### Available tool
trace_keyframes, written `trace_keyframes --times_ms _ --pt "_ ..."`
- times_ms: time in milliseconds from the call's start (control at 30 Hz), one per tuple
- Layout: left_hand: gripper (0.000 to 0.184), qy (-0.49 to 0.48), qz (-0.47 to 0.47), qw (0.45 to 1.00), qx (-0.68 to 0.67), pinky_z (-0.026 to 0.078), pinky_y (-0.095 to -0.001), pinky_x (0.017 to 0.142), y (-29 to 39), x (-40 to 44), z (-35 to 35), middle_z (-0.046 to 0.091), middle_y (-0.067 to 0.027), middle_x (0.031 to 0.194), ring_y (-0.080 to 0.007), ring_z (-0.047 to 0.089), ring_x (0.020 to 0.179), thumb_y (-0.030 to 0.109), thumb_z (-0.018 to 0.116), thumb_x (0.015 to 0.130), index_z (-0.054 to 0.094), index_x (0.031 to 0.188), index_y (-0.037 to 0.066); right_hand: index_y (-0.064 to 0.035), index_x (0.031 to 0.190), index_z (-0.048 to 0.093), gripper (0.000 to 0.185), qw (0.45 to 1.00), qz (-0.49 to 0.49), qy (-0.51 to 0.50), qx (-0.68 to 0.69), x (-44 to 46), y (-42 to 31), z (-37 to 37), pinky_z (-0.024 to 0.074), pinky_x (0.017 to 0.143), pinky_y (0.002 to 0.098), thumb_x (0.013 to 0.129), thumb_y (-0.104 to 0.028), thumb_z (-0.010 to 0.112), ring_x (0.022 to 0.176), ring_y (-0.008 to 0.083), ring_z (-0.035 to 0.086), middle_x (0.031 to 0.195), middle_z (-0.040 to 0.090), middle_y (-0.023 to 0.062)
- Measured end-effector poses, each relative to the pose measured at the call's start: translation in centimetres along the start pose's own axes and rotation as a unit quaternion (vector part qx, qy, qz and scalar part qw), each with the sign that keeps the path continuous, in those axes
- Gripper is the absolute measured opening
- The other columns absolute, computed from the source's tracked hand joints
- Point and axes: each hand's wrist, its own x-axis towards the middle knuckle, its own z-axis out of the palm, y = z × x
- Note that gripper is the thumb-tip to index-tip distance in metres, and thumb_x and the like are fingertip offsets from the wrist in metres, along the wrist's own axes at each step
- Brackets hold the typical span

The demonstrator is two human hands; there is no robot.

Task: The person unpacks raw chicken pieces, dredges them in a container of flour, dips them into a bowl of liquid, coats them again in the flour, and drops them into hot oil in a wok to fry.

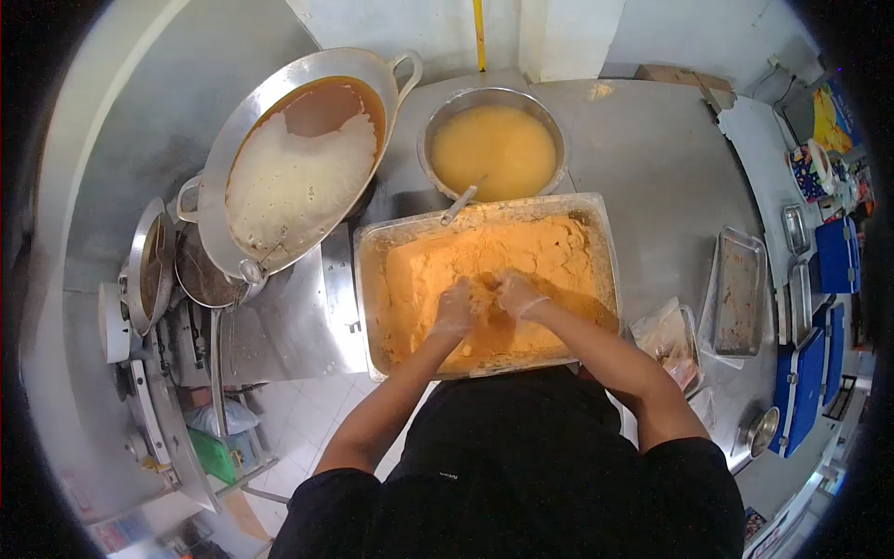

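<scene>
Both of my hands, in clear plastic gloves, are down in a deep metal tray [610, 252] of orange seasoned flour [419, 279]. My left hand [454, 309] has its fingers curled into the flour left of the middle. Close beside it, my right hand [518, 295] is also closed, with its fingertips dug in. Between them lies a lumpy flour-covered clump [482, 300] that both hands touch. What it is under the flour cannot be made out. The fingertips are partly hidden by the coating.
Behind the tray stands a metal bowl [494, 154] of yellow liquid, with a metal handle [459, 205] leaning out of it. A large wok [303, 168] of foaming oil is at left. On the right are a plastic bag of food [663, 340] and a shallow metal tray [740, 293].
</scene>
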Motion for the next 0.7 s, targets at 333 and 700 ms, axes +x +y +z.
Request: trace_keyframes --times_ms 333,700 --pt "0.048 -0.126 -0.15 0.971 -0.139 0.051 -0.0463 0.089 -4.8 0.2 3.5 0.067 -0.026 0.108 -0.0421 0.065 0.103 0.027 0.066 0.089 0.055 0.129 0.004 0.0022 0.103 0.066 0.033 0.903 -0.105 -0.164 -0.384 1.6 -2.6 -1.3 0.0526 0.08 0.0473 0.076 -0.017 0.07 0.094 0.0368 0.067 0.096 0.067 0.0242" --pt "0.055 -0.037 -0.112 0.989 -0.087 0.05 -0.0436 0.094 -2.4 0.9 3.1 0.065 -0.0228 0.121 -0.0368 0.063 0.112 0.03 0.075 0.079 0.059 0.125 0.004 0.0063 0.107 0.062 0.036 0.972 0.003 -0.006 -0.235 -1.3 -1.6 0.2 0.0539 0.078 0.0444 0.085 -0.021 0.065 0.09 0.0397 0.067 0.099 0.068 0.0276"
